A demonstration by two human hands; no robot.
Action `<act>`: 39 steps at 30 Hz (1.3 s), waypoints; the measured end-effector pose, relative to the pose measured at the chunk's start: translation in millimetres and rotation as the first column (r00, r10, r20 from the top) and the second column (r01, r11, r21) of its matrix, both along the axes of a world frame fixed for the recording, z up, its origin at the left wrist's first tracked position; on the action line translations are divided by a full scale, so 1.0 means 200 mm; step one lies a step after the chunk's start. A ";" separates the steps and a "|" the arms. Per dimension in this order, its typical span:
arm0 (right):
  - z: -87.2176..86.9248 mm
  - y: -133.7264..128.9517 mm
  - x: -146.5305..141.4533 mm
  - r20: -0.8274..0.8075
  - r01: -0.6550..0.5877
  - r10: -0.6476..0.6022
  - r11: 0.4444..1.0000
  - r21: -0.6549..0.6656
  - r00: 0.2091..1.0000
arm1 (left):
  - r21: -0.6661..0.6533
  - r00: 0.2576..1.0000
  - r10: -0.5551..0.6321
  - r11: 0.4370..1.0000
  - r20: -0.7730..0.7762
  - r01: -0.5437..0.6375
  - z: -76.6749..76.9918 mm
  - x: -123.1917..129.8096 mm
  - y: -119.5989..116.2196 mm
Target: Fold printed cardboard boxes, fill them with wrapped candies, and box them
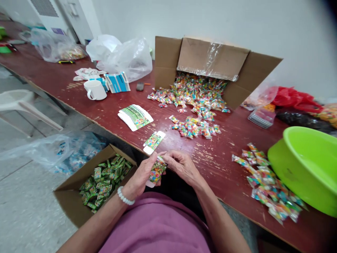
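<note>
A small printed candy box (157, 170) is held over the table's front edge, a white flap showing at its lower end. My left hand (143, 172) is closed around its left side, with a pale bead bracelet at the wrist. At the box's upper end, the fingers of my right hand (181, 165) are bent and pinch its edge. Just beyond my hands lies a flat unfolded box (154, 140). Farther back is a fanned stack of flat boxes (135, 117). Wrapped candies (195, 127) lie in a small heap to the right of the stack.
An open cardboard carton (214, 58) on its side spills wrapped candies. A green basin (297, 165) stands right, beside more candies (271, 189). Below left, a carton (68, 196) holds many filled boxes. A white mug (95, 90) and plastic bags (126, 58) stand at back left.
</note>
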State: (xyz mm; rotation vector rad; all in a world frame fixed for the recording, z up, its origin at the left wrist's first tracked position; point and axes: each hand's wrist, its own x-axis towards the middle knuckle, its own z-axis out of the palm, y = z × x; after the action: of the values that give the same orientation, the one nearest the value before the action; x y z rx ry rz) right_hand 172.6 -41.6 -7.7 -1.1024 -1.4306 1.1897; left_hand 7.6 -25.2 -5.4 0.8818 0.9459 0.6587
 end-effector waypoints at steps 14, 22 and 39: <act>-0.14 0.29 0.36 0.610 0.432 -0.633 0.773 0.466 0.476 | -0.086 0.996 -0.059 0.994 0.066 0.064 -0.05 -0.08 -0.02; -0.18 0.34 0.52 0.435 0.572 -0.761 0.648 0.503 0.481 | -0.018 0.988 -0.104 0.995 -0.111 0.103 -0.04 -0.28 0.05; 0.03 0.02 0.08 -0.052 0.430 -0.436 0.899 -0.086 0.899 | -0.099 0.968 0.161 0.985 0.194 -0.144 0.00 -0.23 0.09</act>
State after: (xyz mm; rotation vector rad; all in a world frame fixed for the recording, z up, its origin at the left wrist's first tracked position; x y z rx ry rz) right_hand 188.1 -37.0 -1.0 -1.3331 -1.0202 0.9504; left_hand -39.1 -7.4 -5.8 0.6580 0.8577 0.8187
